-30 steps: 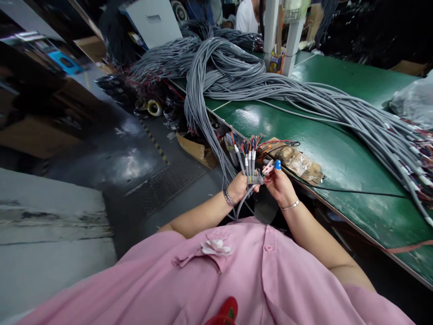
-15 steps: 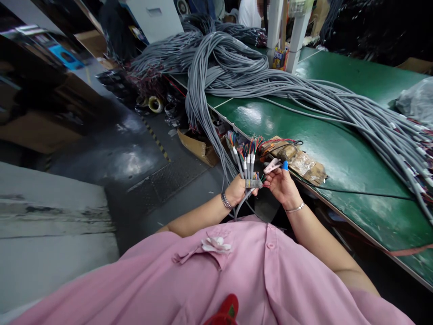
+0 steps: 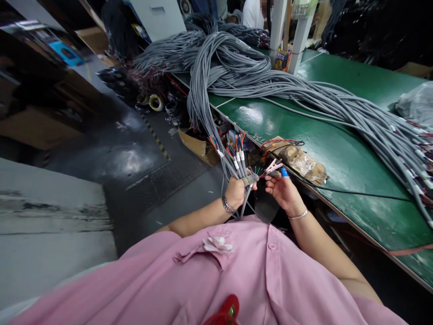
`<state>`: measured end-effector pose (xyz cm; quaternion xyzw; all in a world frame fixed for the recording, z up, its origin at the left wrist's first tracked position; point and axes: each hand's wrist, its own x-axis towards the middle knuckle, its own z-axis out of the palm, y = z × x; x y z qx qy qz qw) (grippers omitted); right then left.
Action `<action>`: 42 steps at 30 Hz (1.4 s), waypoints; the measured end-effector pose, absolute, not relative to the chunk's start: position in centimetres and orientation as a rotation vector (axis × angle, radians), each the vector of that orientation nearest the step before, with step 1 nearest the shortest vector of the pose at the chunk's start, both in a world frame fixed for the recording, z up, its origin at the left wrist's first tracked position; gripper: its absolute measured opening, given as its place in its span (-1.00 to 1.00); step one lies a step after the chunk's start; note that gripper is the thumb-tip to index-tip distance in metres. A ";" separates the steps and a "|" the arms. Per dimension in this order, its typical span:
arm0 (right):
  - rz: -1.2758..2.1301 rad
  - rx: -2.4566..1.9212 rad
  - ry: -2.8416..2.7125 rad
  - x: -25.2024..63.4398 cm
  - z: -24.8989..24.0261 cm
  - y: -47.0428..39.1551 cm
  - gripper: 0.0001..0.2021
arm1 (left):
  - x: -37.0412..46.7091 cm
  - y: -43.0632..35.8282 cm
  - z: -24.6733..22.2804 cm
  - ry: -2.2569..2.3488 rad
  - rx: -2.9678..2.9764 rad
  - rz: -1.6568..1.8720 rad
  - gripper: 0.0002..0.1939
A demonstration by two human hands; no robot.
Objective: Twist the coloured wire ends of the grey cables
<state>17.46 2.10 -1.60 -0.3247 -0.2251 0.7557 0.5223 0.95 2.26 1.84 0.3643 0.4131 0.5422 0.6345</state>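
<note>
My left hand (image 3: 236, 191) is closed around several grey cables (image 3: 242, 167), whose white-banded ends fan out above it in coloured wires (image 3: 239, 143). A grey covering sits on its thumb. My right hand (image 3: 281, 188), just to the right, pinches a pale pink clip (image 3: 273, 166) that looks like a clothespin; a blue cover (image 3: 284, 172) is on one fingertip. Thin red wires stretch from the left thumb toward the clip. Whether the clip's jaws grip those wires is too small to tell.
A green-topped table (image 3: 341, 162) runs along the right, its edge close to my right hand. A large bundle of grey cables (image 3: 297, 88) lies across it and hangs over the edge. A taped brown packet (image 3: 304, 162) lies near the edge. An open cardboard box (image 3: 196, 146) stands below.
The cable ends in my left hand have tilted to the left. The pink clip has turned, and red wires now show between it and my left thumb.
</note>
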 end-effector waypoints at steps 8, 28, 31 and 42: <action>1.636 -0.781 -0.511 16.4 -0.5 4.3 -0.71 | 2.2 3.1 1.4 0.982 0.847 1.244 -0.78; 1.647 -0.674 -0.259 15.3 -1.4 5.5 -0.74 | 2.4 3.4 0.6 0.987 0.826 1.227 -0.79; 1.680 -0.641 -0.301 15.3 -1.7 5.2 -0.65 | 2.5 3.3 0.9 0.990 0.822 1.232 -0.79; 1.871 -0.789 -0.700 17.2 -1.3 2.3 -0.51 | 1.2 1.6 1.2 1.028 0.855 1.204 -0.77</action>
